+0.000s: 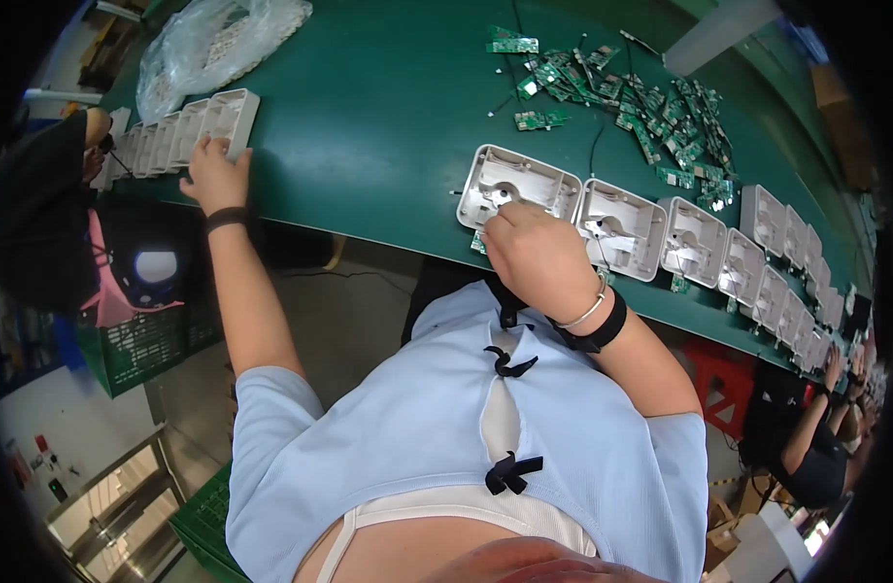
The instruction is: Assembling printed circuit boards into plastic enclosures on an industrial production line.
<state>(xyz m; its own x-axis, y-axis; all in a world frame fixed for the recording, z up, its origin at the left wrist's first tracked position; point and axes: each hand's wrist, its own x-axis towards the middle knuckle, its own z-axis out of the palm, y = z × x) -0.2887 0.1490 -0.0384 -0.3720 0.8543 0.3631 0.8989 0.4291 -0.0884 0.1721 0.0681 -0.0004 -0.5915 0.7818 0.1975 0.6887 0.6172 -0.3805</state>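
Observation:
At the left, my left hand (pixel 217 175) has its fingers and thumb on the near edge of the end white plastic housing (pixel 235 119), which stands in a row of similar housings. My right hand (pixel 541 255) reaches over an open white plastic case (pixel 520 175) near the front edge of the table. Its fingers are pinched together inside the case, and whatever is between them is hidden. A round opening with a grey clip-like part shows just beyond the fingertips. A small green circuit board (pixel 479 243) sticks out below the case beside my hand.
More open white cases (pixel 621 225) run rightward along the edge of the green table (pixel 369 126). Loose circuit boards with wires (pixel 650 107) are heaped at the far right. A clear plastic bag (pixel 208 49) lies far left. Other people are at both sides.

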